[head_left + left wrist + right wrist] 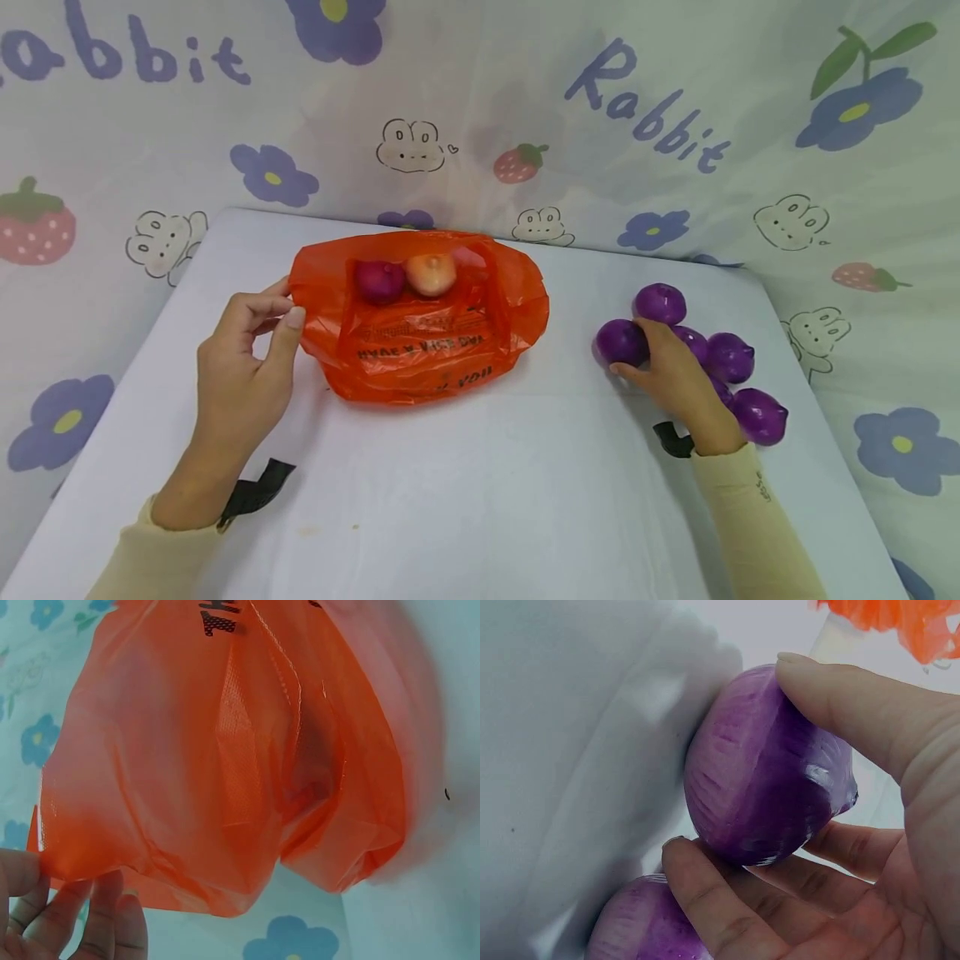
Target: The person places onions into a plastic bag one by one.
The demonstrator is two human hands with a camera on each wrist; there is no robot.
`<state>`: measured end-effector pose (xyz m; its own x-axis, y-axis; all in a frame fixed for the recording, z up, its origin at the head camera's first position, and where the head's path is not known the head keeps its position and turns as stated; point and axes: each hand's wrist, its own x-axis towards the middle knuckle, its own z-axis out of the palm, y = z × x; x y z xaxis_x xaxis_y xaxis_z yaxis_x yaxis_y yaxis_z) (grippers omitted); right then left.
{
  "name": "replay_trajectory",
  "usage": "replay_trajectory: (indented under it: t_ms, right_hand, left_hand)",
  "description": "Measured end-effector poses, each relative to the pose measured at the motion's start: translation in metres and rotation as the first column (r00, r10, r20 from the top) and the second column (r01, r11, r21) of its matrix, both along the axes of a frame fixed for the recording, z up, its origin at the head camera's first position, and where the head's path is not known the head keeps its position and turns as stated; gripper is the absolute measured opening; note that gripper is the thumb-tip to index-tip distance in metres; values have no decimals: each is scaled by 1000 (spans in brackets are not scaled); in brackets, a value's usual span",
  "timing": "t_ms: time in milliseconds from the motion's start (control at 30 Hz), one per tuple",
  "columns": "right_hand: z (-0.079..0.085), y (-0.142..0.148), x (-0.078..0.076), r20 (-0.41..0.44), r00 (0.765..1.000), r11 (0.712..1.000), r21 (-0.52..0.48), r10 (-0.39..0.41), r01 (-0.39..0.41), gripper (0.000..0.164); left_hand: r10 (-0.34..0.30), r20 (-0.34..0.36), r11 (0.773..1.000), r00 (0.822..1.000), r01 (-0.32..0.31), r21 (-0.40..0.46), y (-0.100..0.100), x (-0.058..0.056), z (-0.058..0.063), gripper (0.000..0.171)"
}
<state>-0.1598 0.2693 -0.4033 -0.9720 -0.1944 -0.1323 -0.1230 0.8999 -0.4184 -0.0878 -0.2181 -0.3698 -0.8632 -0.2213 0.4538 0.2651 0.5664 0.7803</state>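
An orange plastic bag (420, 387) lies on the table with its mouth facing me. Inside it sit a purple onion (381, 282) and a pale orange round fruit or onion (431, 275), side by side. My left hand (251, 358) pinches the bag's left edge between thumb and fingers; in the left wrist view the fingers (105, 915) are at the rim of the plastic. On the right, my right hand (678, 375) grips another purple onion (772, 772), thumb on one side and fingers on the other.
Several more purple onions (730, 358) lie grouped around and behind my right hand. The white table (480, 500) ends at the back against a printed cloth (465, 100) with flowers, strawberries and rabbits. A black strap (258, 487) hangs by my left wrist.
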Motion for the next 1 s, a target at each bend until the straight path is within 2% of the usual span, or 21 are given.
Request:
replay_trajectory:
  t_ms: [400, 667, 1000]
  right_hand:
    - [0, 0, 2, 14, 999, 999, 15, -31, 31, 85]
    - [-1, 0, 5, -12, 1000, 1000, 3, -15, 15, 84]
    - [13, -8, 12, -64, 998, 1000, 3, -25, 25, 99]
  left_hand:
    - [-3, -2, 1000, 1000, 3, 5, -1, 0, 0, 25]
    - [-9, -2, 1000, 1000, 9, 9, 0, -1, 0, 25]
    - [-14, -10, 1000, 1000, 15, 13, -1, -2, 0, 25]
